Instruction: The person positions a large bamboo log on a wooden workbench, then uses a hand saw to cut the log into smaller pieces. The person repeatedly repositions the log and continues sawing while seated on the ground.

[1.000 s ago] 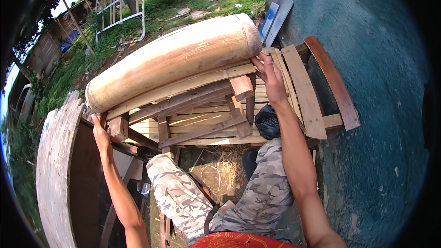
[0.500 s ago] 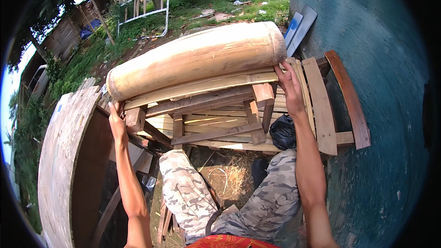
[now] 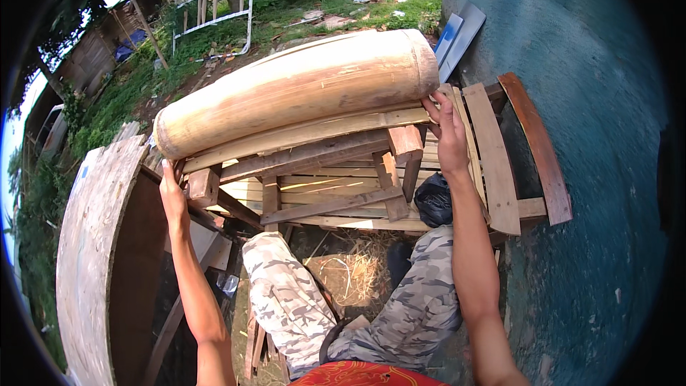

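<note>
A thick, pale length of bamboo (image 3: 300, 96) lies across a wooden stand in front of me, with a flat bamboo strip (image 3: 307, 134) along its near side. My left hand (image 3: 173, 189) grips the left end, thumb up and fingers partly hidden behind the edge. At the right end, my right hand (image 3: 448, 132) has its fingers curled under the bamboo's rim. Both hands are also close to the strip's ends. Beneath are the dark beams (image 3: 307, 156) and blocky legs of the stand.
Slatted bench (image 3: 493, 157) and reddish-brown board (image 3: 534, 146) stand at right, beside a blue-green wall (image 3: 572, 71). A black plastic bag (image 3: 434, 200) sits on the slats. A weathered wooden panel (image 3: 93, 243) is at left. Wood scraps lie by my legs; a white metal frame (image 3: 214, 3) stands behind.
The view has shifted slightly, so the scene sits a little further left and higher. Both hands keep their places at the bamboo's ends.
</note>
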Available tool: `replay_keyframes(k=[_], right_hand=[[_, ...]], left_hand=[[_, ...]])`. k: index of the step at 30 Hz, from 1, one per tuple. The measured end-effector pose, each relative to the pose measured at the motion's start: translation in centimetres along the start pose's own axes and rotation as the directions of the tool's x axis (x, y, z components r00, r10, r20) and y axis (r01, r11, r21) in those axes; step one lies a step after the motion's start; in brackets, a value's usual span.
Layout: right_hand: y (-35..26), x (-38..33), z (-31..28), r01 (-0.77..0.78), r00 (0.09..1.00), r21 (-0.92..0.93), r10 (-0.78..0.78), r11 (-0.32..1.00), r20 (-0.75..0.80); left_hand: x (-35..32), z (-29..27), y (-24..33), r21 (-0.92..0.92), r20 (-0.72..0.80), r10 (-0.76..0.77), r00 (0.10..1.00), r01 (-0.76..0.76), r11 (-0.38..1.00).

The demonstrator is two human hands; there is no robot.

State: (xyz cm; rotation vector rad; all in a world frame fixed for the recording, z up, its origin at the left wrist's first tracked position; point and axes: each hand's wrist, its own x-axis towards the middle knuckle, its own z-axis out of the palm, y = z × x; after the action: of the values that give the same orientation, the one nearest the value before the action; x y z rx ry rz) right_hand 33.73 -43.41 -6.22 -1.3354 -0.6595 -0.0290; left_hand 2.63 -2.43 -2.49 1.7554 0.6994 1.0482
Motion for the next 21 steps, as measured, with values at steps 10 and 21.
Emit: replay_keyframes(k=[10, 21], right_hand=[[-0.3, -0.2, 0.8, -0.042, 0.996, 0.047, 0.046, 0.998, -0.079], [-0.3, -0.3, 0.8, -0.081, 0.993, 0.009, 0.082, 0.997, -0.082]], left_hand=[[1.5, -1.2, 0.8, 0.083, 0.138, -0.055, 0.989, 0.044, 0.996], [0.5, -0.5, 2.0, 0.021, 0.111, -0.139, 0.984, 0.137, 0.99]])
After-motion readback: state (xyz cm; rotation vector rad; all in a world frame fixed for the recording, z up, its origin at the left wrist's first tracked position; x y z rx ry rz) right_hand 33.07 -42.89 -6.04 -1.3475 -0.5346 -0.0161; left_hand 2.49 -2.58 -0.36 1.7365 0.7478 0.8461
